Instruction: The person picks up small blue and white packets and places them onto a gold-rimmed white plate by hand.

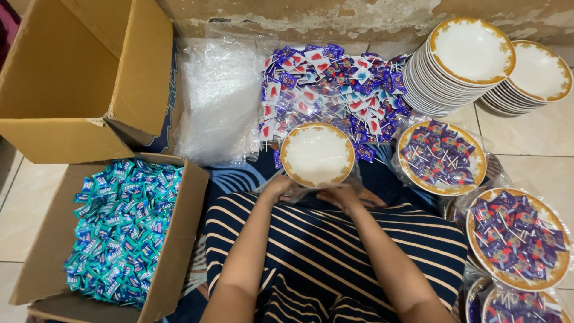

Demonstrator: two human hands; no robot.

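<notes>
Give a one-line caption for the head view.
Both hands, left hand and right hand, hold an empty gold-rimmed plate beside a lollipop pile.

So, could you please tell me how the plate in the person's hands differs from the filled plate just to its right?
The held plate is empty, its white centre bare; the filled plate is heaped with purple wrapped lollipops. The held plate is in the grip of the left hand and right hand; the filled plate lies untouched on the floor, wrapped in clear plastic. Both are round with a gold rim.
</notes>
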